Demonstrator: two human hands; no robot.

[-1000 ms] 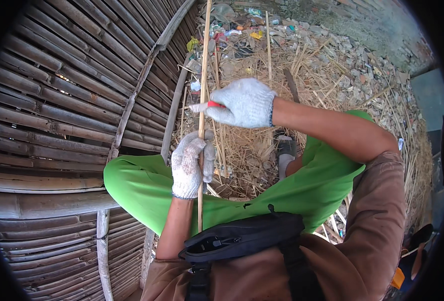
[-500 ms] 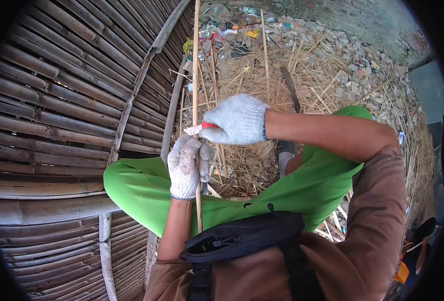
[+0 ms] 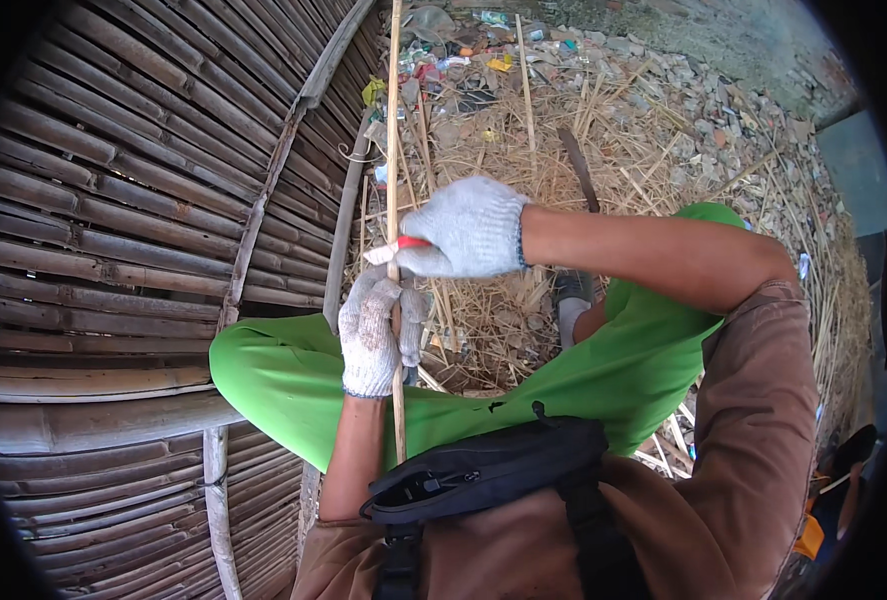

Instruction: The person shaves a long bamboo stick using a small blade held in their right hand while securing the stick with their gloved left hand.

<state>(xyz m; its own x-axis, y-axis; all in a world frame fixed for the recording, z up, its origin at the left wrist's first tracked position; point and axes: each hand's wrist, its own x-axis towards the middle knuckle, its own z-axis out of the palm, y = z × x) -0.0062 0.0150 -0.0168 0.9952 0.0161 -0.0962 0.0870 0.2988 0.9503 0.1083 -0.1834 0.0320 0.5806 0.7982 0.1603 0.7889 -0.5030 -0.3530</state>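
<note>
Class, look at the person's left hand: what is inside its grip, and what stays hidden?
The left hand grips a long, pale strip, seen above and below it. Whatever part the grip covers cannot be seen.

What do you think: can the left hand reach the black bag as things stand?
Probably not without letting go: the left hand is closed around the pale strip, though nothing seems to cover the black bag.
</note>
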